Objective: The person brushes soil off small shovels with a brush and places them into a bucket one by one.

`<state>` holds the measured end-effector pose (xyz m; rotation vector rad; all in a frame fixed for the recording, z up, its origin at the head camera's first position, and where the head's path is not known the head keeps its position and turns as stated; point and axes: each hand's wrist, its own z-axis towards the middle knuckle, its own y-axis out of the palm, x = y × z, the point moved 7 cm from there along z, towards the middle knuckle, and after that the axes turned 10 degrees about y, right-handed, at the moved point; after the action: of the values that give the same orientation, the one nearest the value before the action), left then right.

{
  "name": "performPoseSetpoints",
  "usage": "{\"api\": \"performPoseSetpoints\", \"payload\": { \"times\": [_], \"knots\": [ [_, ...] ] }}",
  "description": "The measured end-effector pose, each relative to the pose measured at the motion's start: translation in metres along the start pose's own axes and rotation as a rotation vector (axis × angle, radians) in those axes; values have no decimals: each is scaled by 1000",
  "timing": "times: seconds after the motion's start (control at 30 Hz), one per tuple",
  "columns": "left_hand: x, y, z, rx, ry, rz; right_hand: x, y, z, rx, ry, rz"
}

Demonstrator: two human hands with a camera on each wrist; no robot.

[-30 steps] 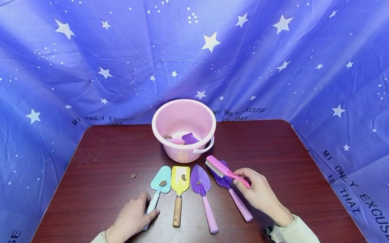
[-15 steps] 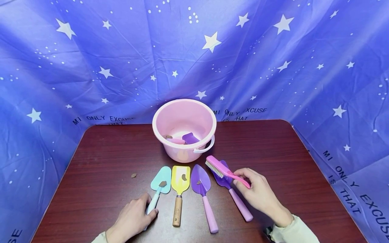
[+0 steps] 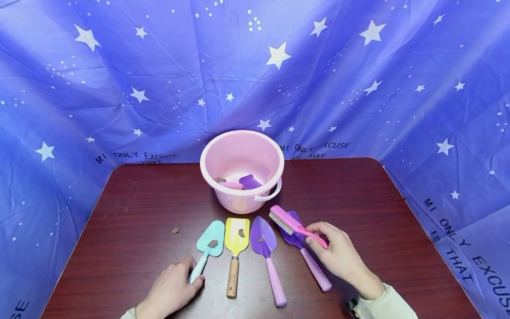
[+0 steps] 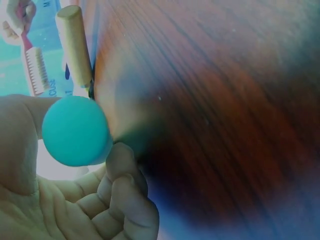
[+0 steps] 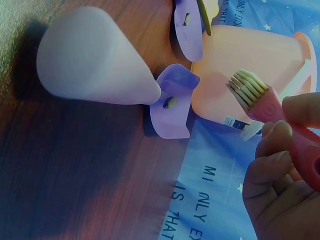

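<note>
My left hand [image 3: 169,283] grips the handle of a light-blue shovel [image 3: 211,235] that has a brown piece on its blade; the handle's round end [image 4: 77,131] faces the left wrist view. My right hand [image 3: 340,254] pinches the handle of a pink brush [image 3: 288,218], bristles toward the lower left, above the rightmost purple shovel [image 3: 315,269]. Between the hands lie a yellow shovel [image 3: 232,277] with a wooden handle and another purple shovel [image 3: 276,281], each with a brown piece on its blade. The right wrist view shows a brown piece [image 5: 171,102] on the rightmost shovel.
Behind the shovels stands a pink bucket [image 3: 242,201] with a white handle; a purple piece [image 3: 249,181], a pink piece and something brown lie inside. A small brown piece [image 3: 175,230] lies on the dark red table [image 3: 131,199] at the left. A starry blue cloth hangs behind.
My left hand and the light-blue shovel have shifted slightly toward me and to the left, with the brown piece still on the blade. The right hand and brush stay nearly in place.
</note>
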<state>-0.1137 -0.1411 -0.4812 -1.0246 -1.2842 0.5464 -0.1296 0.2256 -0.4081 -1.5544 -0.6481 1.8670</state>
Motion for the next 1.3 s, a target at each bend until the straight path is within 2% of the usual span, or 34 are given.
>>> {"api": "performPoseSetpoints", "payload": {
  "times": [0.63,0.93,1.3],
  "knots": [
    [-7,-1,-6,-15,-45,-6,-2,3,0,-12,-9,6],
    [-8,-1,-7,-2,-61,-19,0,4,0,-18,30,7],
    [-8,1,-7,5,-40,-37,0,5,0,-26,27,7]
  ]
}}
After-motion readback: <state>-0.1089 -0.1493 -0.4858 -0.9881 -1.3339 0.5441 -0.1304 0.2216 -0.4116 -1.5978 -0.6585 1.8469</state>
